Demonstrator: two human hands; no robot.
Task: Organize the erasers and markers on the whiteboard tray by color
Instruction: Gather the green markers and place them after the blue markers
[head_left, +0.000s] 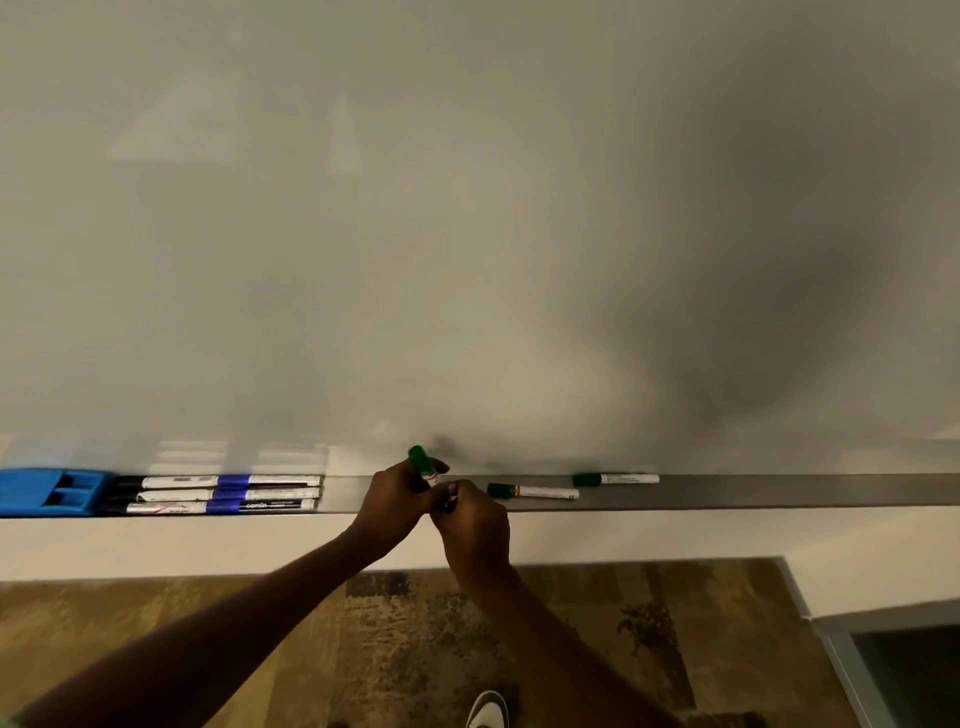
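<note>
A grey whiteboard tray (779, 491) runs across the view. At its left end lies a blue eraser (47, 491), with several blue and black markers (223, 493) lined up in rows beside it. Two green-capped markers (532, 491) (615, 479) lie on the tray right of centre. My left hand (400, 506) grips a green-capped marker (422, 465), cap pointing up, above the tray's middle. My right hand (475, 525) touches the left one and pinches the lower end of something dark; what it holds is mostly hidden.
The whiteboard (467, 234) fills the upper view. Below the tray is a pale wall strip, then patterned brown carpet (571, 634). My shoe (488, 709) shows at the bottom. A grey frame with glass (893, 670) stands at the lower right.
</note>
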